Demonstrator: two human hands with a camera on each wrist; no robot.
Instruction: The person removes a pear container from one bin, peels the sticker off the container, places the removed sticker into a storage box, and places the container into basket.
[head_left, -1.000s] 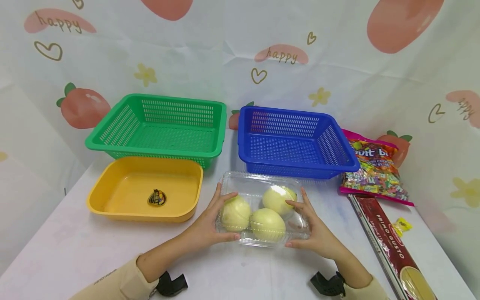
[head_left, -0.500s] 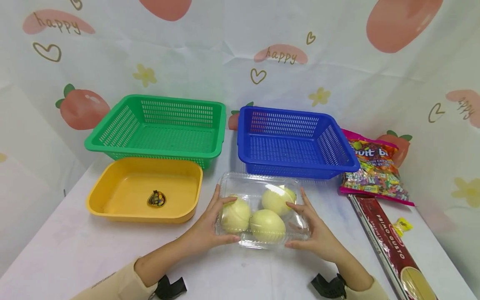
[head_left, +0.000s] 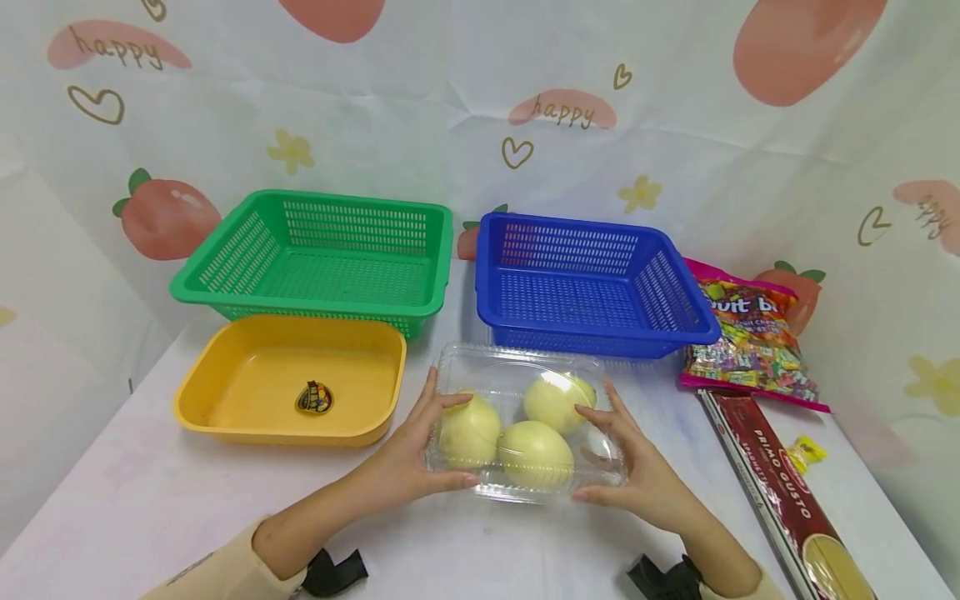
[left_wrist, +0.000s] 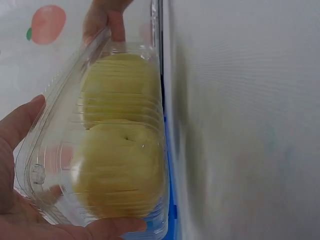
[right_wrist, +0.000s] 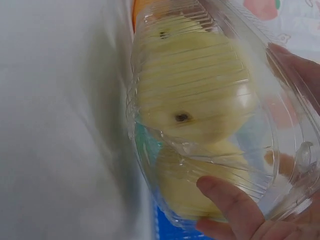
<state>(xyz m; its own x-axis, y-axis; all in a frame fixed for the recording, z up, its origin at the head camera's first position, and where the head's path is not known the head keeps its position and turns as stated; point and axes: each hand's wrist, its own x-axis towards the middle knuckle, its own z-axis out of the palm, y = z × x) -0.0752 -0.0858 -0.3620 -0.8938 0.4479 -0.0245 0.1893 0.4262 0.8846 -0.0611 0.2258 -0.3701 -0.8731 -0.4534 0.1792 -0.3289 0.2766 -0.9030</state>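
Note:
A clear plastic clamshell box (head_left: pixel 487 365) with three pale yellow round fruits (head_left: pixel 536 454) inside is held between both hands. At its left end my left hand (head_left: pixel 408 458) grips it, thumb along the near side and fingers round the far edge. My right hand (head_left: pixel 637 467) holds the opposite end in the same manner. In the left wrist view the ribbed side of the box (left_wrist: pixel 117 165) appears close up with two fruits behind it. The right wrist view has the fruits (right_wrist: pixel 195 85) behind the plastic, dark spots showing on them. Whether the box touches the table is hard to tell.
Behind stand a green basket (head_left: pixel 442 283) and a blue basket (head_left: pixel 585 340). An orange-yellow tray (head_left: pixel 262 433) on the left contains a small dark-wrapped item (head_left: pixel 314 398). At right lie a candy bag (head_left: pixel 750 333), a spaghetti pack (head_left: pixel 780 492) and a yellow-wrapped candy (head_left: pixel 806 452).
The box and both hands have shifted very slightly toward me, and the box looks a touch larger. Both hands keep their hold; the baskets, tray and packs stay put.

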